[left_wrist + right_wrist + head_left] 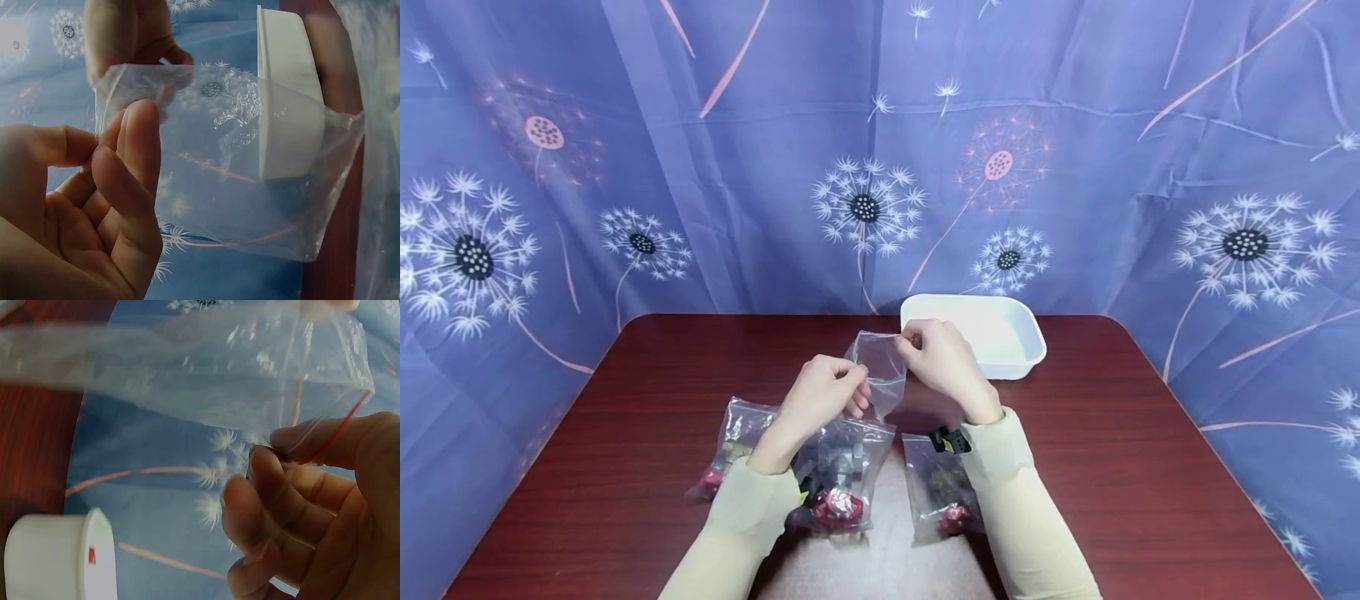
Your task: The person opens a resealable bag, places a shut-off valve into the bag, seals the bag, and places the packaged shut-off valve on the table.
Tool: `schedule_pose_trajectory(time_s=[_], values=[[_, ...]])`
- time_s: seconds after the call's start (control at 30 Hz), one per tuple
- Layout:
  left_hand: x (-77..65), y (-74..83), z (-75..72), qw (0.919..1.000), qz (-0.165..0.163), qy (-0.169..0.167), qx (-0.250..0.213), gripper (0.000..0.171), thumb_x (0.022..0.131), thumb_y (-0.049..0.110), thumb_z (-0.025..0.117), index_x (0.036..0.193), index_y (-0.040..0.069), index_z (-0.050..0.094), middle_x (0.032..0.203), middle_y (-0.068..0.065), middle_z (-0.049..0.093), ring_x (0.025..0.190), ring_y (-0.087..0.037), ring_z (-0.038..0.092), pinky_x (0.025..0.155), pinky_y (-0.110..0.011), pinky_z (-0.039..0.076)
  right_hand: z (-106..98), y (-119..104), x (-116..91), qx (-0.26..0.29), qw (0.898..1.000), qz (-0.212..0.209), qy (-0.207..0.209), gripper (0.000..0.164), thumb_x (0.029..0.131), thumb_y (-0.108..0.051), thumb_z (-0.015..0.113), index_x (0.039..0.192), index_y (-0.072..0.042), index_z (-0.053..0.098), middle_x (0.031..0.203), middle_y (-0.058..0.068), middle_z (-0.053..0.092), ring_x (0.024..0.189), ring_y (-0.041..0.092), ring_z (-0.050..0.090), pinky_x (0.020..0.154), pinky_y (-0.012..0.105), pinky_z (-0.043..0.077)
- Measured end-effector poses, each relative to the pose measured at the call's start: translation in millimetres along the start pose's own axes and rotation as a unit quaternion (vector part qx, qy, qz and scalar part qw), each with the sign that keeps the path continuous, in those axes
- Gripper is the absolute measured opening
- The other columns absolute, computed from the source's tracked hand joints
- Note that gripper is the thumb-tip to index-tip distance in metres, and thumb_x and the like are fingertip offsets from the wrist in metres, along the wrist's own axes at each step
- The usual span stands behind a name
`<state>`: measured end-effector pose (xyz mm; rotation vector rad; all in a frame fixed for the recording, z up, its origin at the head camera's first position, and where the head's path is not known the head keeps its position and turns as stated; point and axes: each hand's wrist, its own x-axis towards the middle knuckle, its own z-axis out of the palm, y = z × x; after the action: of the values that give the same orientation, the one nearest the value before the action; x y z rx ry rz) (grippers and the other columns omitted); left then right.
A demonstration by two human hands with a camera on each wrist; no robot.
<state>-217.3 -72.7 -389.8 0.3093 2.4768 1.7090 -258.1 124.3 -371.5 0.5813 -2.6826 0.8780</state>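
An unfilled clear zip bag (883,375) hangs between my two hands above the table, its mouth spread apart. My left hand (827,387) pinches one side of the opening between thumb and fingers. On the opposite side, my right hand (942,354) pinches the rim; a red line along the zip edge shows beside its thumb in the right wrist view. Below, a filled clear bag (842,467) with a red item and grey pieces lies partly behind my left wrist. Another filled bag (730,437) sits left of it, and a third filled bag (934,492) lies by my right sleeve.
A white plastic tub (1018,333) stands at the back of the dark red wooden table (1112,433), just behind my right hand. Blue curtains (760,208) with dandelion prints hang along the table's back and sides.
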Motion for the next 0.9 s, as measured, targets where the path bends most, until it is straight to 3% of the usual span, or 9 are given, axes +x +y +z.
schedule_pose_trajectory(time_s=[0.3,0.7,0.8,0.9], values=[[-4.0,3.6,4.0,0.9977,0.034,-0.022,0.055,0.03,0.088,0.012,0.052,0.062,0.01,0.067,0.057,0.0,0.064,0.055,-0.026,0.066,0.054,-0.034,0.053,-6.2,15.1,2.0,-0.037,0.997,0.069,0.003,0.016,0.088,-0.018,0.062,0.072,-0.017,0.067,0.058,-0.007,0.054,0.055,0.015,0.048,0.051,0.033,0.039],[-4.3,2.3,7.3,0.9973,0.055,-0.025,0.042,0.037,0.1,0.025,0.055,0.072,0.006,0.068,0.064,-0.005,0.065,0.058,-0.025,0.066,0.058,-0.038,0.055,-7.5,14.1,2.5,-0.04,0.997,0.06,-0.016,0.016,0.088,-0.017,0.061,0.073,-0.016,0.068,0.063,-0.006,0.057,0.058,0.015,0.05,0.054,0.034,0.041],[-2.7,2.0,2.3,0.9976,0.055,-0.037,0.022,0.041,0.102,0.031,0.053,0.077,0.002,0.068,0.067,-0.009,0.066,0.06,-0.027,0.066,0.062,-0.044,0.056,-8.0,12.3,1.6,-0.04,0.997,0.055,-0.023,0.018,0.089,-0.019,0.061,0.074,-0.015,0.069,0.063,-0.006,0.057,0.06,0.015,0.051,0.055,0.034,0.042],[-1.0,1.0,-8.5,0.998,0.056,-0.026,0.015,0.041,0.102,0.036,0.051,0.08,0.005,0.069,0.071,-0.009,0.067,0.061,-0.024,0.066,0.068,-0.046,0.055,-10.0,9.7,0.0,-0.038,0.998,0.048,-0.023,0.019,0.09,-0.022,0.062,0.074,-0.015,0.069,0.063,-0.007,0.057,0.062,0.015,0.052,0.056,0.034,0.042]])
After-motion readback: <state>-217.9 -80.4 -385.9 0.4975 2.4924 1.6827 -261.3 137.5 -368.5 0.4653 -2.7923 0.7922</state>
